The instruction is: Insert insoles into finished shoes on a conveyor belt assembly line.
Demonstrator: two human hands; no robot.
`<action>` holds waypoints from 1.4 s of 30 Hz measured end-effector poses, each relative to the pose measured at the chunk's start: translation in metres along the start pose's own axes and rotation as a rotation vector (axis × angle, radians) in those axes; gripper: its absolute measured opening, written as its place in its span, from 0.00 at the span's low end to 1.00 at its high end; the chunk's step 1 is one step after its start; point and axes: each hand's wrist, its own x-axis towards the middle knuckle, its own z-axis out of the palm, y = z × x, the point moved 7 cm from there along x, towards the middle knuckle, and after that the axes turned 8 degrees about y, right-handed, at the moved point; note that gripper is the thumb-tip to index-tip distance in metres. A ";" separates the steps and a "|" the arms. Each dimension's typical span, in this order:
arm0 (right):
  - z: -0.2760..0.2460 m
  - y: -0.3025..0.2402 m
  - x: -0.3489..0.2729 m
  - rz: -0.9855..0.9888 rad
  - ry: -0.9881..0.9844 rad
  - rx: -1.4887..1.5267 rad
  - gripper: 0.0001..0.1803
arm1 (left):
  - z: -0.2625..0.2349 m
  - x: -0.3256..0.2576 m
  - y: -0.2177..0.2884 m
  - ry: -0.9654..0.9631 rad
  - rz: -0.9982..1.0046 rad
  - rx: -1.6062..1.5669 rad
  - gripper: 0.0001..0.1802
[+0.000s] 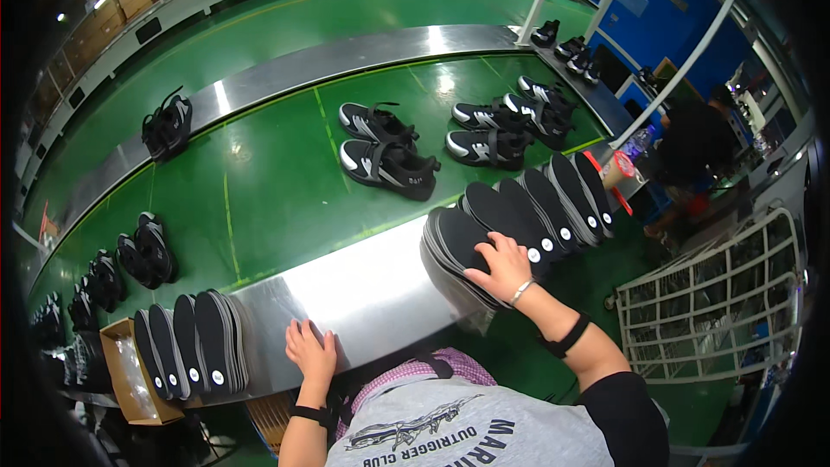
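My right hand [504, 270] lies on a stack of black insoles [458, 238], fingers spread and slightly bent over the top one. No insole is lifted. My left hand [309, 350] rests on the metal ledge [346, 294] near its front edge, fingers apart and holding nothing. More insole stacks [553, 207], with round white stickers at their near ends, continue to the right along the ledge. Another group of insoles [212, 342] stands to the left of my left hand.
Beyond the ledge, a green conveyor belt [277, 182] carries black-and-silver sneakers [389, 169] in pairs and groups. An open cardboard box [130, 363] stands at the left. A white wire rack [709, 303] is at right, with a person [696, 138] farther back. A cup [617, 169] stands past the right insoles.
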 end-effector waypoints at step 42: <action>0.022 0.012 0.011 0.097 -0.019 0.036 0.40 | -0.011 0.125 0.194 -0.462 1.106 -0.016 0.06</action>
